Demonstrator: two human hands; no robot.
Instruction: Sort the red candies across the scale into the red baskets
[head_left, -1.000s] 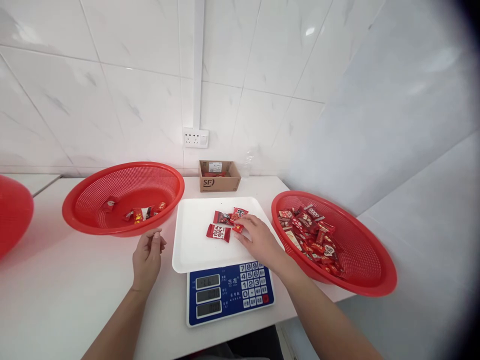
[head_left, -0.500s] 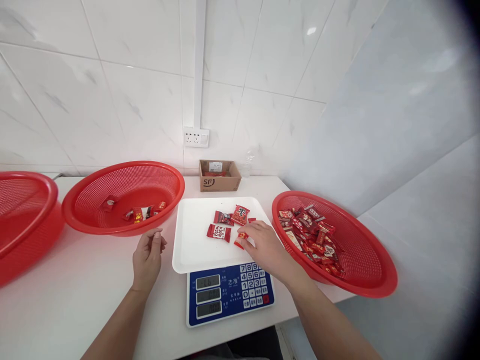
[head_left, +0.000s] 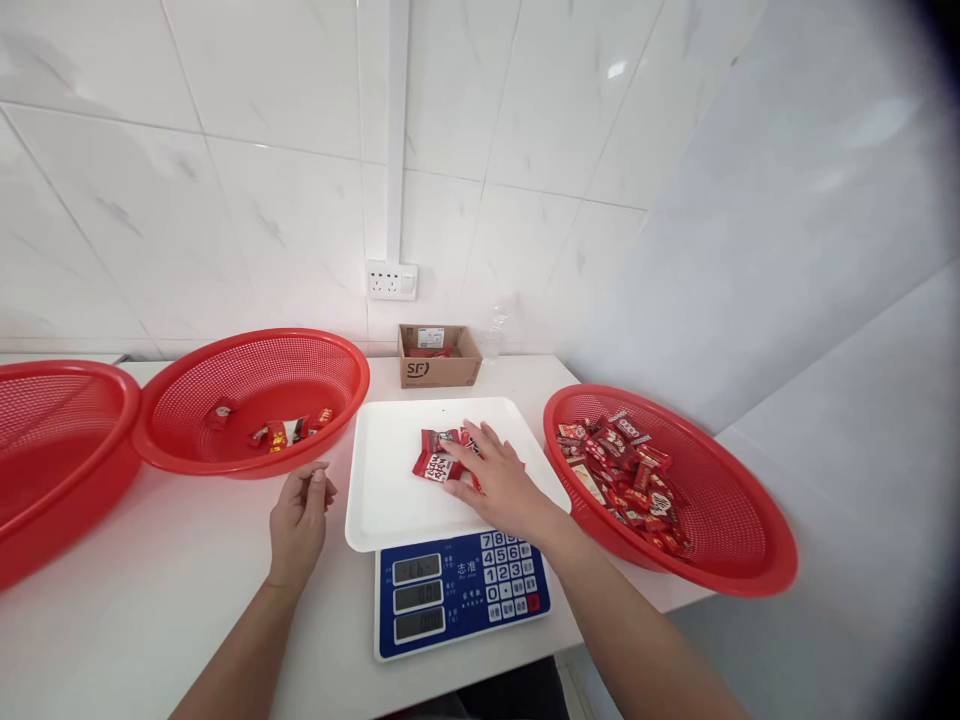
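My right hand (head_left: 504, 485) lies palm down over small red snack packets on the white tray (head_left: 390, 515) of the scale, fingers spread. It partly covers the packets. A red packet with white lettering (head_left: 437, 466) shows left of my fingers, and a darker red packet (head_left: 439, 439) just behind it. Further packets sit under the hand, mostly hidden. My left hand (head_left: 301, 520) is held left of the tray, fingers curled and thumb against the index finger; nothing shows in it. In front of the tray is the scale's blue keypad and display panel (head_left: 461, 590).
A red basket (head_left: 739, 500) full of wrapped snacks stands at the right. Another red basket (head_left: 247, 345) at the left holds a few packets, beside a further red basket (head_left: 60, 480). An open cardboard box (head_left: 439, 373) stands at the back near a wall socket (head_left: 392, 281).
My right hand has let go of the small red packet it pinched and spread its fingers, shifting left over the packets. My left hand has stayed nearly still.
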